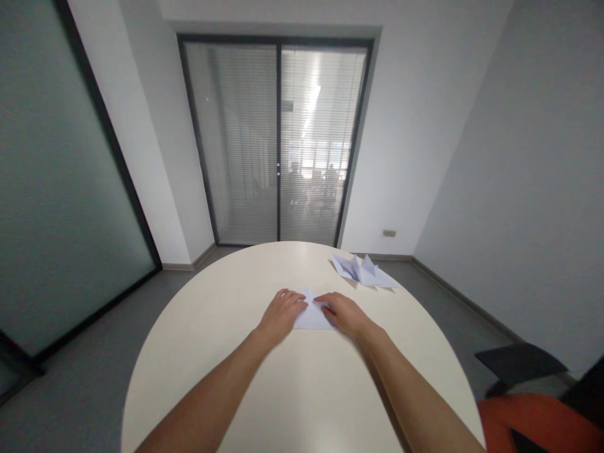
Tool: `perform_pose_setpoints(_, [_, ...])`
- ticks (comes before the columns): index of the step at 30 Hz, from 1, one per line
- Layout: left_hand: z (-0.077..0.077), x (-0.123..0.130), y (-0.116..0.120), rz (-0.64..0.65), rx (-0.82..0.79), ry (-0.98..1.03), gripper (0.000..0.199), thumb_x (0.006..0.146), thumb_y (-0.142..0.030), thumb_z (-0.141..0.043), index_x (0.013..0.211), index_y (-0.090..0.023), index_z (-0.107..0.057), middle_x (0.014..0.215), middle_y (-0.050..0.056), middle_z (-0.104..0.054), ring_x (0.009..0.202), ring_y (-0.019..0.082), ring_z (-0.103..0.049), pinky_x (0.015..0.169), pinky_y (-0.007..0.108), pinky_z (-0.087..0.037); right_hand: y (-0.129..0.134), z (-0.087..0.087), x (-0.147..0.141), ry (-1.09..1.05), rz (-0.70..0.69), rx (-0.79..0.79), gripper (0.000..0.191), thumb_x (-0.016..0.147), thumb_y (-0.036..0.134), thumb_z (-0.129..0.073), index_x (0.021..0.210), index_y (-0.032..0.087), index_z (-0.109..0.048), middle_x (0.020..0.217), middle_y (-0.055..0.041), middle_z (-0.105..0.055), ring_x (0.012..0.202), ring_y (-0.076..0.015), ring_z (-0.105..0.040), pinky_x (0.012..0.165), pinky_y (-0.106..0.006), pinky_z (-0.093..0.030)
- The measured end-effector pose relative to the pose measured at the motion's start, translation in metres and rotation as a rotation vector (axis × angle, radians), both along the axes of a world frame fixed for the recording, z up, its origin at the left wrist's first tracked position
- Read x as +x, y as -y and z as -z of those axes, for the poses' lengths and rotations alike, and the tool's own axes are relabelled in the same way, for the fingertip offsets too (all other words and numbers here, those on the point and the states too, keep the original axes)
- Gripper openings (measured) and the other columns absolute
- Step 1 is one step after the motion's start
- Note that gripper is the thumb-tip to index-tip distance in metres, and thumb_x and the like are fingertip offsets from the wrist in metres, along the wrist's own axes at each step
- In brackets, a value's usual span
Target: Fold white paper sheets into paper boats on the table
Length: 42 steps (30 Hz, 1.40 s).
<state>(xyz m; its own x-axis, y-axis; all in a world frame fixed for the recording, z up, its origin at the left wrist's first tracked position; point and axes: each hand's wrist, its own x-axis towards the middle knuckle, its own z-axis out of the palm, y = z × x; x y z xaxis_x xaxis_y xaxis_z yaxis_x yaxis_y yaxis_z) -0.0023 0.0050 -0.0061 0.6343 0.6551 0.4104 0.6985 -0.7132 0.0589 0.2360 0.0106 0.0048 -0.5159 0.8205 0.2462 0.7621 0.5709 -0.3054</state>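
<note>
Glass wall (56, 207): frosted, smooth, framed in dark metal, along the far left of the room.
Table (226, 377): round, cream top with a smooth matt sheen; both my forearms lie across its near half.
My left hand (282, 312): palm down, fingers held loosely together and pressing flat on the left edge of the sheet; nothing is gripped.
Folded paper (312, 314): thin white sheet with crisp creases, flat on the table's middle between my hands, its far tip coming to a point.
My right hand (343, 312): palm down, fingers stretched out side by side, fingertips pushing on the sheet's right part near its far edge; nothing is pinched.
Door (278, 138): double glass panels with fine horizontal blinds, on the far wall.
Paper shapes (363, 270): pale, angular, pointed folds lying at the far right rim of the table, well apart from my hands.
Chair (528, 415): orange cloth seat with a dark back, near right.
</note>
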Motion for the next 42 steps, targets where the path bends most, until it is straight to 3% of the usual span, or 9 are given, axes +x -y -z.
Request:
perform_pose_setpoints(3, [0.003,0.002,-0.001,0.056,-0.078,-0.028,0.027,0.098,-0.017,-0.046,0.106,-0.022,-0.071,0.121,0.006,-0.069,0.115,0.021,-0.060,0.108,0.042,-0.038,0.000,-0.006,-0.003,0.079,-0.024,0.059,0.034,0.090,0.017,-0.048,0.116,0.022,-0.070,0.122,-0.0085,-0.068,0.114,-0.0244,-0.057,0.100,-0.039,-0.042])
perform_pose_setpoints(6, [0.006,0.005,0.000,0.007,-0.163,0.002,0.030,0.099,-0.022,-0.042,0.113,-0.021,-0.069,0.122,0.008,-0.069,0.113,0.022,-0.062,0.104,0.039,-0.043,0.003,-0.010,-0.011,0.137,-0.003,0.114,0.032,0.089,0.015,-0.050,0.110,0.022,-0.072,0.127,-0.0101,-0.065,0.119,-0.0280,-0.053,0.102,-0.045,-0.039])
perform_pose_setpoints(10, [0.007,0.009,0.006,-0.055,-0.207,0.021,0.035,0.099,-0.017,-0.039,0.124,-0.022,-0.063,0.129,0.007,-0.065,0.120,0.021,-0.058,0.105,0.037,-0.044,0.009,-0.001,-0.031,-0.013,-0.110,0.032,0.041,0.099,0.027,-0.038,0.134,0.019,-0.059,0.135,-0.0111,-0.061,0.123,-0.0243,-0.055,0.107,-0.041,-0.039])
perform_pose_setpoints(16, [0.010,0.007,0.008,-0.013,-0.216,0.111,0.038,0.100,-0.023,-0.038,0.134,-0.021,-0.054,0.143,0.007,-0.055,0.134,0.018,-0.048,0.114,0.035,-0.037,0.011,0.019,-0.037,0.082,0.018,-0.216,0.070,0.101,0.056,-0.021,0.156,0.013,-0.026,0.162,-0.0124,-0.021,0.150,-0.0287,-0.016,0.121,-0.048,-0.016])
perform_pose_setpoints(21, [0.019,0.003,0.002,-0.072,-0.252,0.019,0.049,0.102,-0.035,-0.031,0.142,-0.012,-0.046,0.153,0.015,-0.041,0.146,0.025,-0.030,0.119,0.044,-0.027,0.004,0.019,-0.022,0.139,0.112,-0.269,0.082,0.096,0.069,-0.017,0.157,0.013,-0.020,0.163,-0.0115,-0.013,0.151,-0.0289,-0.007,0.121,-0.049,-0.011])
perform_pose_setpoints(27, [0.029,0.002,-0.003,-0.230,-0.240,-0.044,0.060,0.101,-0.042,-0.028,0.145,-0.003,-0.038,0.155,0.023,-0.031,0.147,0.031,-0.026,0.117,0.047,-0.027,0.007,0.015,-0.021,0.173,0.131,-0.252,0.078,0.098,0.064,-0.021,0.157,0.014,-0.018,0.164,-0.0115,-0.010,0.152,-0.0284,-0.007,0.121,-0.052,-0.009])
perform_pose_setpoints(33, [0.028,0.002,0.001,-0.430,-0.156,-0.006,0.062,0.098,-0.042,-0.035,0.146,-0.002,-0.036,0.152,0.027,-0.036,0.146,0.036,-0.027,0.115,0.055,-0.026,0.010,0.013,-0.023,0.163,0.116,-0.240,0.071,0.099,0.062,-0.022,0.157,0.021,-0.022,0.164,-0.0101,-0.010,0.151,-0.0300,-0.006,0.120,-0.055,-0.010])
perform_pose_setpoints(38, [0.014,0.011,0.013,-0.170,-0.110,0.013,0.051,0.099,-0.030,-0.033,0.146,-0.010,-0.041,0.154,0.017,-0.038,0.146,0.028,-0.030,0.118,0.047,-0.026,0.010,0.014,-0.024,0.153,0.130,-0.225,0.068,0.099,0.056,-0.027,0.157,0.020,-0.024,0.164,-0.0112,-0.012,0.151,-0.0300,-0.008,0.120,-0.055,-0.010])
perform_pose_setpoints(42, [0.012,0.017,0.018,-0.158,-0.262,-0.004,0.056,0.099,-0.040,-0.034,0.148,-0.013,-0.040,0.156,0.016,-0.035,0.145,0.032,-0.030,0.117,0.052,-0.027,0.009,0.013,-0.024,0.160,0.120,-0.236,0.065,0.100,0.051,-0.026,0.157,0.019,-0.024,0.164,-0.0108,-0.011,0.151,-0.0284,-0.007,0.120,-0.054,-0.010])
